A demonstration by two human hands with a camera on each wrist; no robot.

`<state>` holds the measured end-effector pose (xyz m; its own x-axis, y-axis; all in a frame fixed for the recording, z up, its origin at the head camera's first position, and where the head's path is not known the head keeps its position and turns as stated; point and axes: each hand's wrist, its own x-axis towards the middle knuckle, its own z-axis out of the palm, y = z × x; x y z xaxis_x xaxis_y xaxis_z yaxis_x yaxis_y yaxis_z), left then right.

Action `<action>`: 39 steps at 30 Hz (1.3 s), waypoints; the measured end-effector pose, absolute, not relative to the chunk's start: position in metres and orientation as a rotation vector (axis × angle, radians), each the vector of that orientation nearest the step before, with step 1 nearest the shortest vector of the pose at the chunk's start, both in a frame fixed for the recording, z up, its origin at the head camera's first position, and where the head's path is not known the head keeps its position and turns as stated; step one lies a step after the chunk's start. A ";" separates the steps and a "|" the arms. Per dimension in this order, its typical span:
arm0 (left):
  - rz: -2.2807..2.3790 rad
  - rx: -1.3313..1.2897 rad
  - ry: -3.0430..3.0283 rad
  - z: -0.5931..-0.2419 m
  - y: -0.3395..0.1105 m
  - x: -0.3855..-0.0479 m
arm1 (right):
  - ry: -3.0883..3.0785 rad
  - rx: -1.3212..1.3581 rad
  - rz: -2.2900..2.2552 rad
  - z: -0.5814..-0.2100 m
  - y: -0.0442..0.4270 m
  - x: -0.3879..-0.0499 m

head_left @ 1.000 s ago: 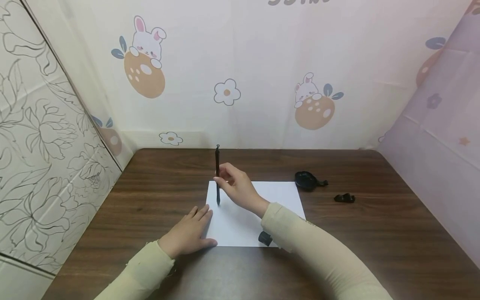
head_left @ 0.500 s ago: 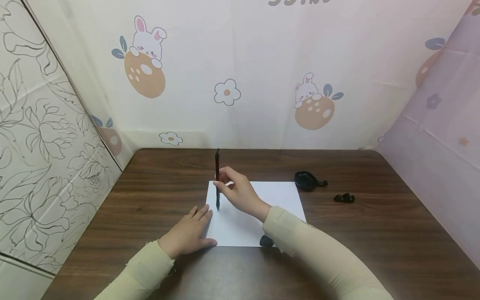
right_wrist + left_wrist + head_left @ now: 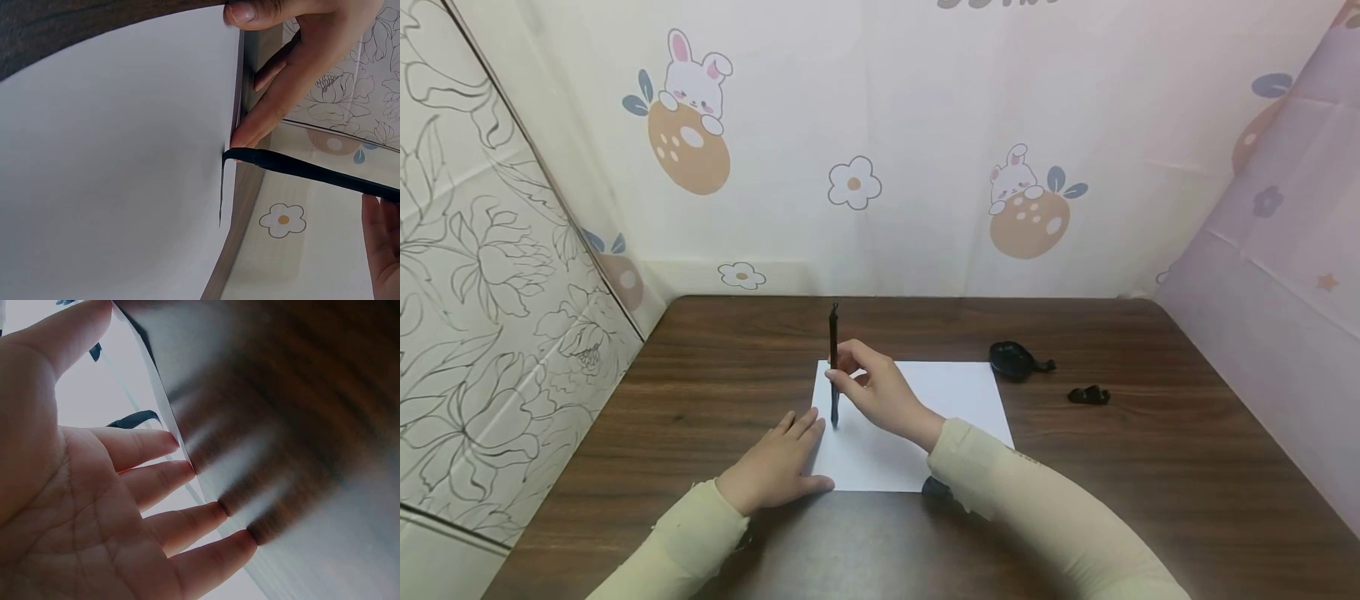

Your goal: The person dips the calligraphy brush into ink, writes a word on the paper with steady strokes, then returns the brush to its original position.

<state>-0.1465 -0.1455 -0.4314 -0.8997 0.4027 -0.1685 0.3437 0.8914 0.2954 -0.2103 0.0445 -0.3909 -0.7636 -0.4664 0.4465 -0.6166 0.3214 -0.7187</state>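
A white sheet of paper (image 3: pixel 887 458) lies on the table. The left hand (image 3: pixel 778 467) rests flat at its left edge, fingers spread; the left wrist view shows that hand (image 3: pixel 125 506) palm-side with fingertips along the edge. Pinched upright in the right hand (image 3: pixel 883 392) is a black brush (image 3: pixel 833 342), its tip near the sheet's left side. In the right wrist view the brush (image 3: pixel 312 170) touches the paper (image 3: pixel 125 144) with a bent tip, at the end of a thin dark line (image 3: pixel 221 194). Fingers of the right hand (image 3: pixel 382 244) show at the right edge.
A small black dish with a handle (image 3: pixel 1012 361) stands beyond the paper's far right corner. Right of it lies a small black object (image 3: pixel 1088 395). A dark object (image 3: pixel 936 488) sits at the paper's near edge, partly behind the right sleeve. Patterned cloth hangs behind the table (image 3: pixel 737 333).
The right hand and brush have moved steadily down the paper, toward the near edge. The right sleeve now covers more of the near dark object. The left hand has stayed in place.
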 end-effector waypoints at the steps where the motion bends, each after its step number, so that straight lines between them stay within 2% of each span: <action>1: 0.378 0.562 2.832 -0.432 -0.145 -0.146 | -2.425 1.002 1.424 -0.391 0.045 -0.209; 18: 0.381 0.560 2.836 -0.433 -0.146 -0.147 | -2.405 1.011 1.473 -0.389 0.047 -0.207; 39: 0.370 0.579 2.829 -0.431 -0.146 -0.146 | -2.304 0.856 1.565 -0.380 0.056 -0.240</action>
<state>-0.1459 -0.1463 -0.4311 -0.8956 0.4103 -0.1717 0.3524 0.8901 0.2889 -0.2400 0.0563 -0.3796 -0.8039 -0.3370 0.4900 -0.5797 0.2599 -0.7723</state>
